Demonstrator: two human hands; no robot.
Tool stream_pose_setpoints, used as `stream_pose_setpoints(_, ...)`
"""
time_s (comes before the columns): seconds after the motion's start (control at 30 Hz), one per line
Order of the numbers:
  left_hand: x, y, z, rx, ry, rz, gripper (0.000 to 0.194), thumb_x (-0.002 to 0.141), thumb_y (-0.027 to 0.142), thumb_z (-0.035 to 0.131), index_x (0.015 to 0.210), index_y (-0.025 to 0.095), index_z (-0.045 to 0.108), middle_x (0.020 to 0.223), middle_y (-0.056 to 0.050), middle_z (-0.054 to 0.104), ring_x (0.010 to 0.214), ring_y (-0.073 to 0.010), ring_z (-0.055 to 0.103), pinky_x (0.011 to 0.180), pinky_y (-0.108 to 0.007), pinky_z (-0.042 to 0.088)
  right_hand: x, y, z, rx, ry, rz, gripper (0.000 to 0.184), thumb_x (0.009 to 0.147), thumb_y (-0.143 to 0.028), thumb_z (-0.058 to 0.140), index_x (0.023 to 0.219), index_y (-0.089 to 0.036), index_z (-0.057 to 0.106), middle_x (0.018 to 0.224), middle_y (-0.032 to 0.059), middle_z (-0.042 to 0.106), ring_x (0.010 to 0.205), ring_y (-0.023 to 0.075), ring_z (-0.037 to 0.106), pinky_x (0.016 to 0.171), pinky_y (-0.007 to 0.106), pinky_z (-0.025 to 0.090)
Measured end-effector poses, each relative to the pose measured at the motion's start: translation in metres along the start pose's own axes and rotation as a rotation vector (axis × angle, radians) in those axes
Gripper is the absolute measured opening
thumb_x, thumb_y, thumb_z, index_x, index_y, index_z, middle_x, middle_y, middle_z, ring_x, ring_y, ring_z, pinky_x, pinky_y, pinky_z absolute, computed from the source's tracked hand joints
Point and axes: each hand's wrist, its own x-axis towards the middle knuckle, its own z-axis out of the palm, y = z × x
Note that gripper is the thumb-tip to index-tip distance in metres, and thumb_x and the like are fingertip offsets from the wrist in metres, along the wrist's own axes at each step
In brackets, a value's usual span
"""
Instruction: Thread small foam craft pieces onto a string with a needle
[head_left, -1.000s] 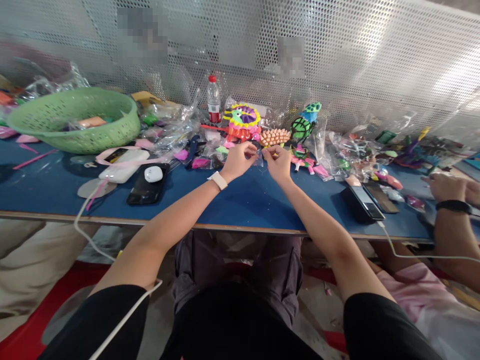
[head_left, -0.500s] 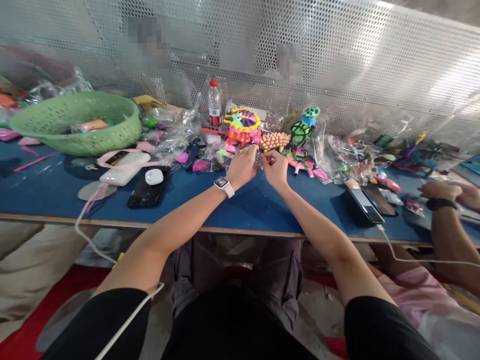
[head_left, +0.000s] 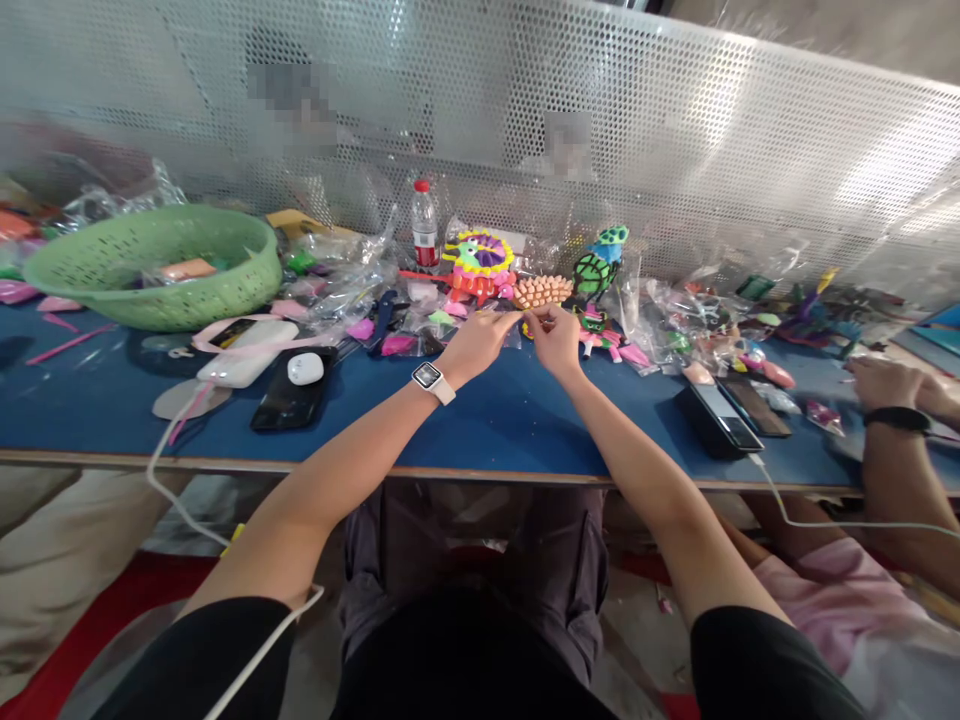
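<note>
Both my hands reach out over the blue table (head_left: 495, 420) and meet near its far side. My left hand (head_left: 478, 342), with a white watch on the wrist, pinches something small and clear, perhaps a little plastic bag, that I cannot make out. My right hand (head_left: 556, 338) pinches the same spot from the other side, fingers curled. Just behind them lie an orange spiky foam toy (head_left: 541, 291), a colourful round foam figure (head_left: 478, 260) and a green turtle figure (head_left: 596, 268).
A green basket (head_left: 150, 265) stands at the back left. A white power bank (head_left: 244, 352), a black phone (head_left: 286, 400) and white earbud case (head_left: 305, 368) lie left of my hands. Two phones (head_left: 724, 415) lie right. Another person's hands (head_left: 896, 385) work at the far right. A water bottle (head_left: 424, 226) stands by the mesh wall.
My hands have drawn closer together and shifted slightly further away over the table, still pinching the small clear item. The other person's hands at the right moved a little.
</note>
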Motion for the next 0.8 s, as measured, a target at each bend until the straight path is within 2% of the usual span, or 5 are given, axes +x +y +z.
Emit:
stream_pose_setpoints(0.2, -0.003, -0.014, 0.007, -0.365, 0.143, -0.097, 0.029, 0.114, 0.016, 0.058, 0.141, 0.018, 0.068, 0.109, -0.008, 0.087, 0.104, -0.0228, 0.084, 0.097, -0.035, 0.063, 0.003, 0.001, -0.001, 0.207, -0.198, 0.180, 0.051, 0.089, -0.072, 0.086, 0.087, -0.023, 0.071, 0.069, -0.0033, 0.064, 0.040, 0.0098, 0.048, 0.040, 0.028, 0.041)
stream_pose_setpoints(0.43, -0.002, -0.011, 0.010, -0.651, 0.204, -0.174, 0.015, 0.115, 0.028, 0.062, 0.125, 0.021, 0.070, 0.103, -0.008, 0.085, 0.098, -0.0229, 0.083, 0.093, -0.036, 0.064, -0.001, -0.014, -0.002, 0.229, -0.301, 0.150, 0.065, 0.078, -0.086, 0.087, 0.081, -0.023, 0.072, 0.064, -0.0036, 0.062, 0.037, 0.0100, 0.049, 0.038, 0.028, 0.040)
stream_pose_setpoints(0.63, 0.004, -0.012, 0.021, -1.148, 0.175, -0.529, 0.020, 0.110, 0.034, 0.074, 0.124, 0.022, 0.066, 0.093, -0.005, 0.080, 0.089, -0.0217, 0.080, 0.080, -0.035, 0.064, -0.005, -0.022, -0.002, 0.285, -0.289, 0.058, 0.066, 0.086, -0.089, 0.080, 0.084, -0.024, 0.070, 0.072, 0.0010, 0.072, 0.042, 0.0102, 0.052, 0.043, 0.028, 0.045)
stream_pose_setpoints(0.7, 0.004, -0.012, 0.022, -1.109, 0.182, -0.565, 0.018, 0.111, 0.036, 0.073, 0.120, 0.022, 0.066, 0.094, -0.006, 0.079, 0.088, -0.0212, 0.079, 0.078, -0.035, 0.064, -0.008, -0.021, 0.001, 0.270, -0.252, 0.058, 0.063, 0.087, -0.086, 0.081, 0.083, -0.024, 0.070, 0.070, 0.0007, 0.071, 0.044, 0.0123, 0.056, 0.046, 0.029, 0.048)
stream_pose_setpoints(0.8, 0.001, -0.010, 0.018, -0.705, 0.331, -0.399, 0.015, 0.110, 0.035, 0.073, 0.114, 0.021, 0.068, 0.106, -0.009, 0.079, 0.092, -0.0213, 0.077, 0.088, -0.039, 0.064, -0.010, -0.017, 0.007, 0.238, -0.162, 0.114, 0.060, 0.086, -0.082, 0.084, 0.079, -0.025, 0.068, 0.061, -0.0021, 0.064, 0.045, 0.0156, 0.060, 0.047, 0.030, 0.047)
